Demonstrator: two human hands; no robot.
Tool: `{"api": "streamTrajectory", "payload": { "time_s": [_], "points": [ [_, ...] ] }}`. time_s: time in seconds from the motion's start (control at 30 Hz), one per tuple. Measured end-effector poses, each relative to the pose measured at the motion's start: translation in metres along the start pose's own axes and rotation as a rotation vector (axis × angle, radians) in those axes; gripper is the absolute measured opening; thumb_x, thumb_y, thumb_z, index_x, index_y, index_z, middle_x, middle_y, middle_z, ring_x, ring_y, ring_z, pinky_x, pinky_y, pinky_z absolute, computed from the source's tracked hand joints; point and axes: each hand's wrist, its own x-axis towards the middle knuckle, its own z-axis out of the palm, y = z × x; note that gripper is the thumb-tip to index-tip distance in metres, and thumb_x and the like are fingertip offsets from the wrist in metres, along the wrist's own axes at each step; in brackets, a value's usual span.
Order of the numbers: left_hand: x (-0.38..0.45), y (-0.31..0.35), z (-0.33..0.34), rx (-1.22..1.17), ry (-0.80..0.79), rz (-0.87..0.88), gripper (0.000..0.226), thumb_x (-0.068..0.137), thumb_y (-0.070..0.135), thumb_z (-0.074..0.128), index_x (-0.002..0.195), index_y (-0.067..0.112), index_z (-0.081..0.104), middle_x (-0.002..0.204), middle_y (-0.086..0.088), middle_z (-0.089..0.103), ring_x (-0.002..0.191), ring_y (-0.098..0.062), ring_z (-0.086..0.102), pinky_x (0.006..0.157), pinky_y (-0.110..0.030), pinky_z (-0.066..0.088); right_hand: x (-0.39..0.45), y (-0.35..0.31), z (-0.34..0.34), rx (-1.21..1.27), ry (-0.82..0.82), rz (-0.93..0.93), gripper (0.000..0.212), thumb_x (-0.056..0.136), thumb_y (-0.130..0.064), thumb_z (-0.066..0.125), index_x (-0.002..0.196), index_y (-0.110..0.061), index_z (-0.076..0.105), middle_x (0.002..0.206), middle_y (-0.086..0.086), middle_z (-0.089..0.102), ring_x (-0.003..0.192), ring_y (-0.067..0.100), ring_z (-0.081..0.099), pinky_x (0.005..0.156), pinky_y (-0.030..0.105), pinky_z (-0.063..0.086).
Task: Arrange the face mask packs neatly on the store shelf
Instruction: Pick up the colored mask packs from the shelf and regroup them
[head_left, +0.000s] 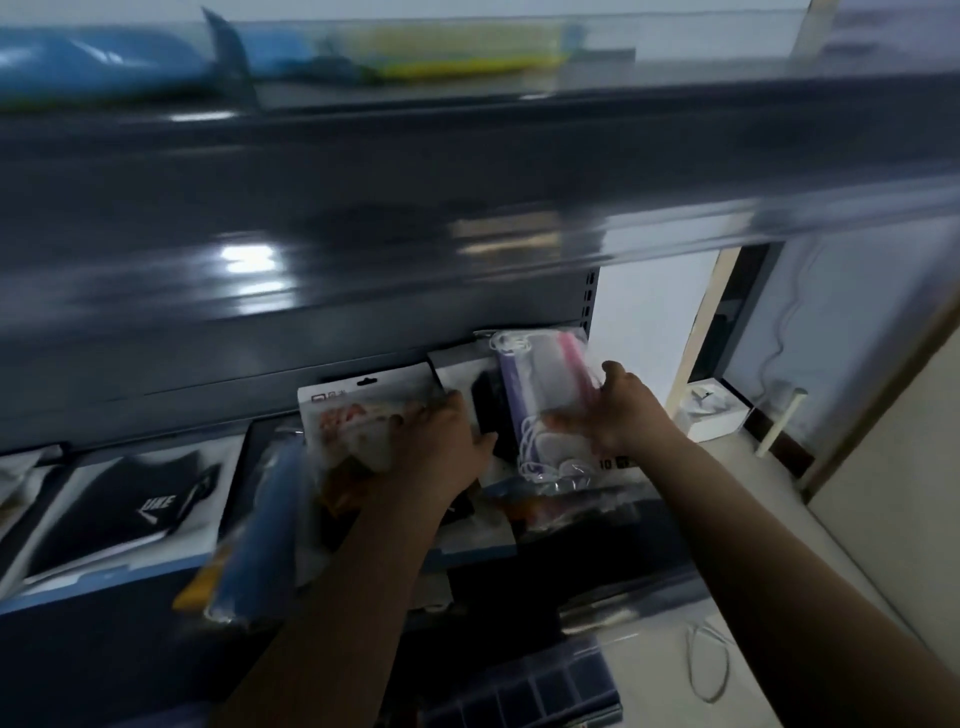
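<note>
Glossy clear plastic mask pack (545, 395); dark glossy metal shelf (311, 249); smooth pale floor (779, 519).

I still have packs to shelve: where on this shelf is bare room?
Little. A dark gap shows between the black logo pack and the blue pack. Around both hands, left and right, packs overlap. The clear pack tops that pile.

Upper shelf (467, 218) low overhead — packs (363, 431) crowding below
</note>
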Motion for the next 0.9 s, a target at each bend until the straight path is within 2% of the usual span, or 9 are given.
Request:
{"api": "streamTrajectory", "payload": {
  "time_s": [0.1, 0.2, 0.3, 0.37, 0.5, 0.57, 0.63, 0.7, 0.9],
  "points": [
    [-0.001, 0.012, 0.002, -0.037, 0.041, -0.082, 0.063, 0.09, 0.045, 0.054, 0.141, 0.015, 0.03, 0.142, -0.012, 0.044, 0.131, -0.032, 0.037, 0.103, -0.041, 0.032, 0.002, 0.006, -0.004, 0.081, -0.04, -0.024, 0.092, 0.066, -0.049, 0.079, 0.134, -0.004, 0.037, 0.127, 0.014, 0.052, 0.097, 0.026, 0.055, 0.07, 0.029, 0.044],
    [-0.004, 0.02, 0.003, -0.24, 0.124, -0.145, 0.074, 0.088, 0.032, 0.062, 0.147, 0.014, 0.022, 0.138, -0.014, 0.05, 0.126, -0.031, 0.047, 0.103, -0.037, 0.037, 0.002, 0.016, -0.01, 0.132, -0.075, -0.046, 0.083, 0.067, -0.047, 0.08, 0.127, -0.003, 0.044, 0.111, 0.009, 0.057, 0.077, 0.019, 0.056, 0.061, 0.028, 0.047],
    [-0.013, 0.024, 0.006, -0.419, 0.222, -0.146, 0.06, 0.087, 0.017, 0.064, 0.14, 0.008, 0.038, 0.131, -0.016, 0.057, 0.121, -0.03, 0.053, 0.095, -0.033, 0.042, 0.002, 0.029, -0.015, 0.155, -0.134, -0.074, 0.061, 0.072, -0.04, 0.079, 0.113, -0.001, 0.056, 0.075, 0.002, 0.059, 0.052, 0.012, 0.054, 0.043, 0.022, 0.042],
    [-0.02, 0.025, 0.008, -0.482, 0.275, -0.146, 0.046, 0.087, 0.011, 0.062, 0.13, 0.005, 0.049, 0.126, -0.018, 0.06, 0.117, -0.032, 0.055, 0.092, -0.032, 0.042, 0.0, 0.035, -0.018, 0.207, -0.14, -0.102, 0.051, 0.073, -0.036, 0.079, 0.107, -0.004, 0.059, 0.067, 0.001, 0.059, 0.046, 0.012, 0.055, 0.039, 0.019, 0.04],
    [-0.036, 0.029, 0.011, -0.67, 0.463, -0.146, 0.033, 0.087, 0.0, 0.056, 0.12, 0.002, 0.058, 0.114, -0.013, 0.065, 0.108, -0.025, 0.058, 0.078, -0.015, 0.037, -0.001, 0.043, -0.022, 0.285, -0.06, -0.229, 0.053, 0.076, -0.03, 0.076, 0.119, -0.007, 0.054, 0.097, 0.005, 0.059, 0.078, 0.019, 0.054, 0.059, 0.026, 0.042],
    [-0.046, 0.03, 0.01, -0.768, 0.528, -0.174, 0.034, 0.087, -0.004, 0.055, 0.12, 0.0, 0.058, 0.108, -0.005, 0.062, 0.102, -0.017, 0.055, 0.074, -0.008, 0.035, -0.002, 0.046, -0.023, 0.417, -0.064, -0.265, 0.048, 0.078, -0.023, 0.074, 0.118, -0.007, 0.054, 0.098, 0.002, 0.057, 0.086, 0.02, 0.055, 0.071, 0.034, 0.048],
    [-0.056, 0.027, 0.011, -0.86, 0.597, -0.224, 0.036, 0.087, -0.002, 0.056, 0.122, 0.005, 0.056, 0.114, -0.005, 0.063, 0.105, -0.018, 0.057, 0.084, -0.018, 0.042, -0.004, 0.049, -0.025, 0.557, -0.094, -0.269, 0.04, 0.078, -0.013, 0.073, 0.114, -0.006, 0.056, 0.096, 0.003, 0.06, 0.089, 0.023, 0.059, 0.078, 0.039, 0.051],
    [-0.069, 0.02, 0.013, -0.927, 0.672, -0.242, 0.035, 0.087, 0.0, 0.057, 0.12, 0.013, 0.057, 0.116, -0.006, 0.064, 0.105, -0.019, 0.06, 0.092, -0.033, 0.049, -0.007, 0.05, -0.023, 0.758, -0.161, -0.252, 0.035, 0.078, 0.001, 0.066, 0.111, -0.004, 0.057, 0.095, 0.007, 0.064, 0.091, 0.027, 0.061, 0.075, 0.035, 0.05],
    [-0.12, -0.002, 0.013, -1.067, 0.833, -0.355, 0.032, 0.088, 0.002, 0.056, 0.115, 0.018, 0.059, 0.1, -0.007, 0.067, 0.087, -0.014, 0.062, 0.084, -0.033, 0.049, -0.026, 0.03, -0.002, 0.954, -0.346, -0.33, 0.042, 0.078, 0.009, 0.061, 0.117, -0.006, 0.054, 0.106, 0.011, 0.065, 0.079, 0.011, 0.064, 0.064, 0.02, 0.047]
  ]
}}
